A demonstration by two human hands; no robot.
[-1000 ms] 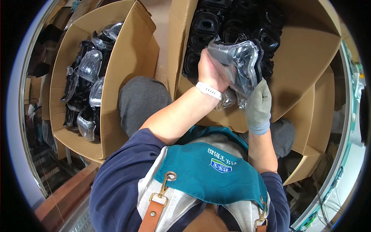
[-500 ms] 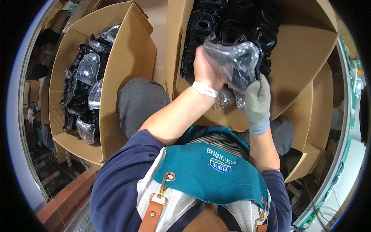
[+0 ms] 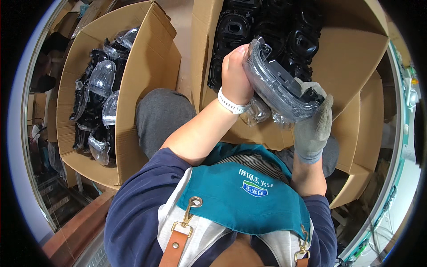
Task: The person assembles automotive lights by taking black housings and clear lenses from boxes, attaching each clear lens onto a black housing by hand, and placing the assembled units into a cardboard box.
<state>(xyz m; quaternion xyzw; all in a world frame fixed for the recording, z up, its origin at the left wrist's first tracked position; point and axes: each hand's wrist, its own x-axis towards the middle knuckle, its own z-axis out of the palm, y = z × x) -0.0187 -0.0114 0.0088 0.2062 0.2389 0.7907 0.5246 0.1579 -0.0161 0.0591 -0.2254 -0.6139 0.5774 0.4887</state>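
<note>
A vehicle headlight [image 3: 284,91] with a clear lens and black housing, apparently in thin clear film, is held tilted between both my hands. Bare, with a white band on the wrist, my left hand [image 3: 236,74] grips its upper left end. My right hand [image 3: 315,129], in a grey-green glove, closes round the lower right end; some of its fingers are hidden behind the lamp. Beneath the headlight, several black lamp housings [image 3: 235,29] lie packed in a large cardboard box [image 3: 342,66]. Two film-wrapped clear pieces [image 3: 256,111] show just below my left wrist.
To my left stands another open cardboard box [image 3: 144,84] filled with several clear-lensed lamps [image 3: 102,79]. A further cardboard box [image 3: 367,129] sits at the right. My grey-trousered knee [image 3: 162,118] is between the two larger boxes. Rails and clutter line the left side.
The headlight has turned over, so its black-edged housing side now faces up instead of the clear lens. My right hand has shifted slightly right with its end.
</note>
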